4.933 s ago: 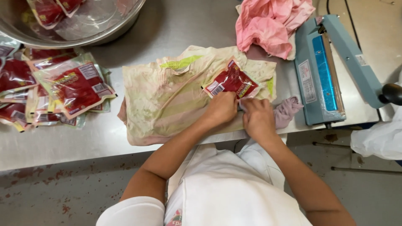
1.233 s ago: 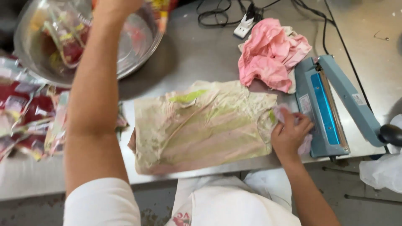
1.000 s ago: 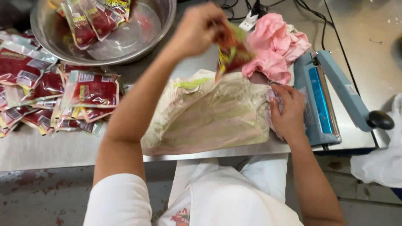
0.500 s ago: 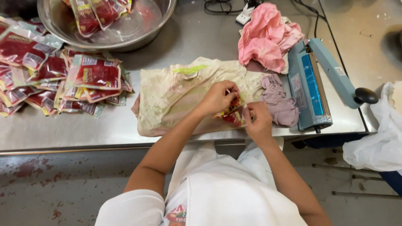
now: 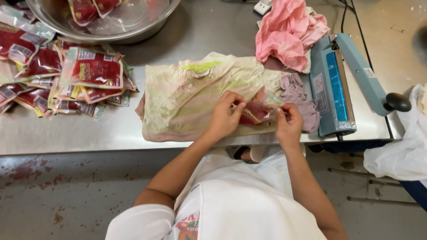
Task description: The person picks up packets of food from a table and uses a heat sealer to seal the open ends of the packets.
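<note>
Left hand [image 5: 224, 116] closed on the near-left side of a small red sachet [image 5: 257, 110], fingers curled over its edge, thumb side pressed against the film. Right hand [image 5: 288, 123] pinching the sachet's right end, fingertips [image 5: 281, 112] bent inward on the clear flap. Held between both hands just above a stained yellowish cloth [image 5: 195, 100], close to the near edge of the steel table [image 5: 89, 133]. Just right of the hands, a crumpled mauve rag [image 5: 300, 95] touching the cloth and lying against a blue heat sealer [image 5: 336, 84] with its arm raised and a black knob at the end. Beyond the rag, a bunched pink cloth [image 5: 289, 31]. Far left on the table, a loose pile of filled red sachets [image 5: 66, 75], overlapping one another. Behind that, a steel bowl [image 5: 147, 26] with a few more red packets inside. At the right edge, off the table, a white plastic bag [image 5: 400, 151].
</note>
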